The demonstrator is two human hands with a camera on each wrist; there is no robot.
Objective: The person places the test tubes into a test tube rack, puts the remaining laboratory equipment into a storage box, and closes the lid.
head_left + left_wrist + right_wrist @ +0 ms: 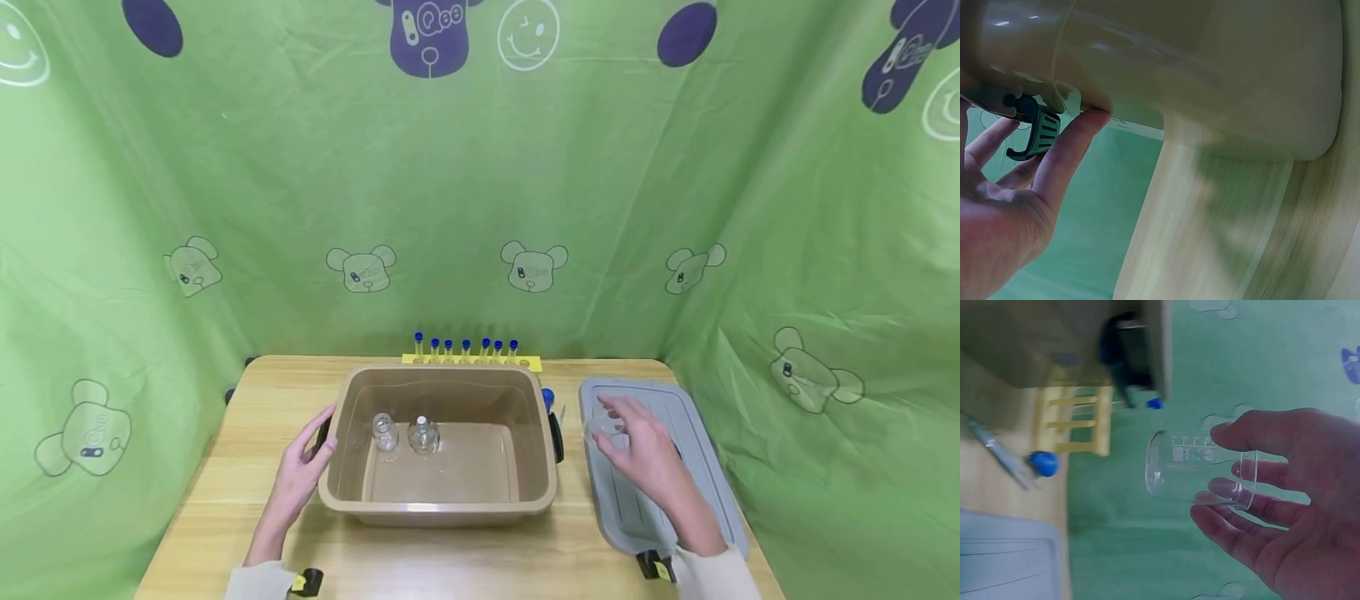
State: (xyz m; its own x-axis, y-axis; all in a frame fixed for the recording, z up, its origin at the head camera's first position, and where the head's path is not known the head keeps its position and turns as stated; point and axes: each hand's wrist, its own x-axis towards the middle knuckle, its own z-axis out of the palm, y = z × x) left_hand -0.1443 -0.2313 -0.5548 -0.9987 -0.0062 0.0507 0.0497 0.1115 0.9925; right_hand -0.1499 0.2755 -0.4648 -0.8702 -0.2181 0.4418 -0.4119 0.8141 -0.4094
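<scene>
A brown plastic storage bin (437, 507) stands on the table with its opening up. At its left side my left hand (297, 475) holds the rim area, thumb and fingers spread around the black handle latch (1038, 128); the thumb lies along the outer wall. To the right of the bin, my right hand (645, 446) grips a clear glass beaker (1179, 465) near its mouth, raised over the grey lid (637, 521). The beaker lies sideways in the right wrist view, with printed markings on its side. Inside the bin are a small glass jar (386, 433) and a round glass bottle with a white top (423, 437).
Behind the bin, a yellow rack (536, 364) holds several blue-capped tubes (466, 350). Between bin and lid lie a blue bulb (548, 398) and a metal tool (999, 453). A green printed curtain (450, 192) surrounds the wooden table (420, 567).
</scene>
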